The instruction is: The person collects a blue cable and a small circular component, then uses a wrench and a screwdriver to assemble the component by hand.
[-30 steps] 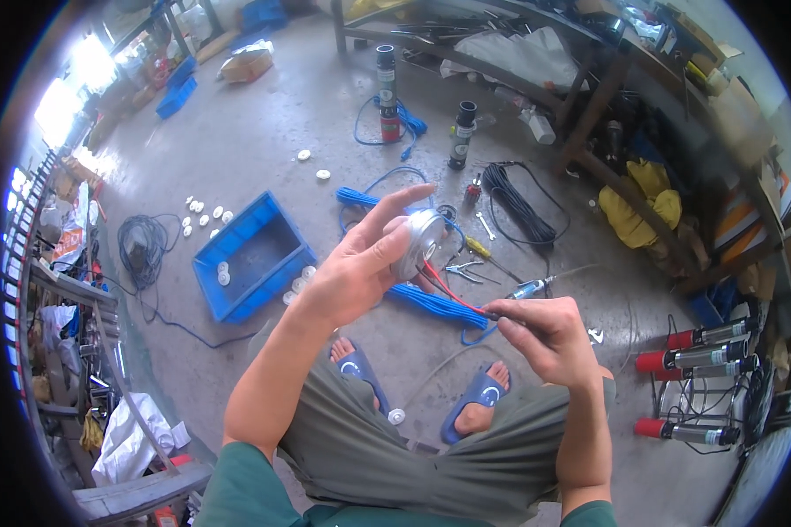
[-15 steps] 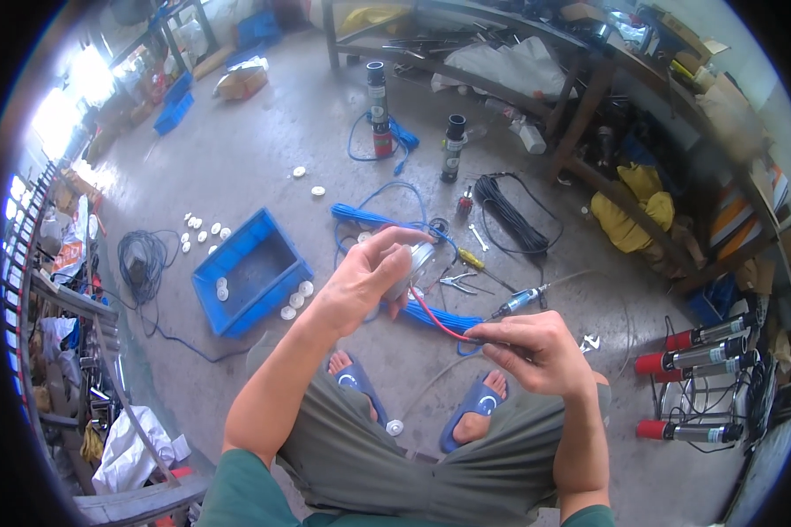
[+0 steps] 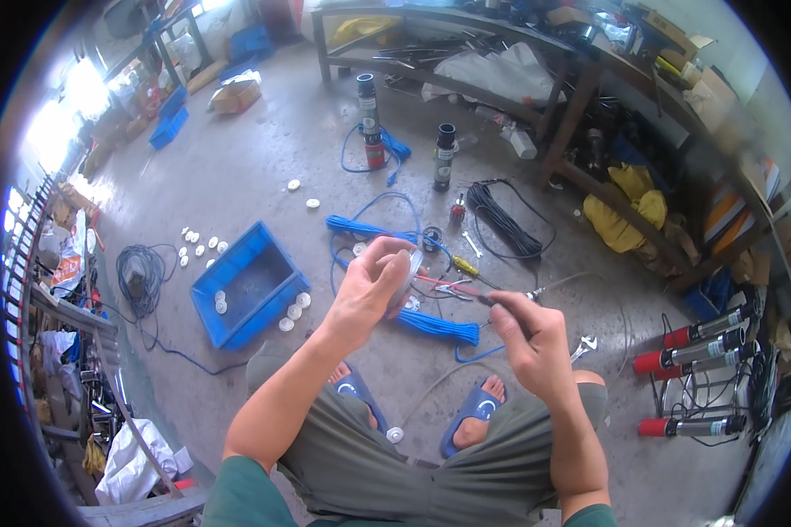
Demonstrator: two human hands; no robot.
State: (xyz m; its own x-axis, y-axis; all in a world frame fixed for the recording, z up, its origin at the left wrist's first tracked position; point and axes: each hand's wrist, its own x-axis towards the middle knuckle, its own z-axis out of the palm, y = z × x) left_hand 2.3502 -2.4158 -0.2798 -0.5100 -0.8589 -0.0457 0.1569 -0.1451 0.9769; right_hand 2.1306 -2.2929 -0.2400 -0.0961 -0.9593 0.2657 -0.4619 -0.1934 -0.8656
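Note:
Above the floor, my left hand (image 3: 366,290) is closed around a round silver-grey metal part (image 3: 411,270). Its fingers hide much of that part. A red cord (image 3: 455,289) runs from the part across to my right hand (image 3: 533,334). There the thumb and fingers pinch the cord's dark end. Below and between the hands lies a bundle of blue cable (image 3: 439,324). Pliers and a screwdriver with a yellow handle (image 3: 464,265) lie on the floor just beyond the cord.
A blue crate (image 3: 204,307) stands at left, with several white discs (image 3: 303,299) in and around it. Ahead are upright dark cylinders (image 3: 445,158) and a black cable coil (image 3: 504,220). A wrench (image 3: 582,349) and several red-ended cylinders (image 3: 690,427) lie at right.
My right hand has moved up and slightly right, away from my left hand. The red cord, which sloped down in a curve, now stretches nearly straight between them.

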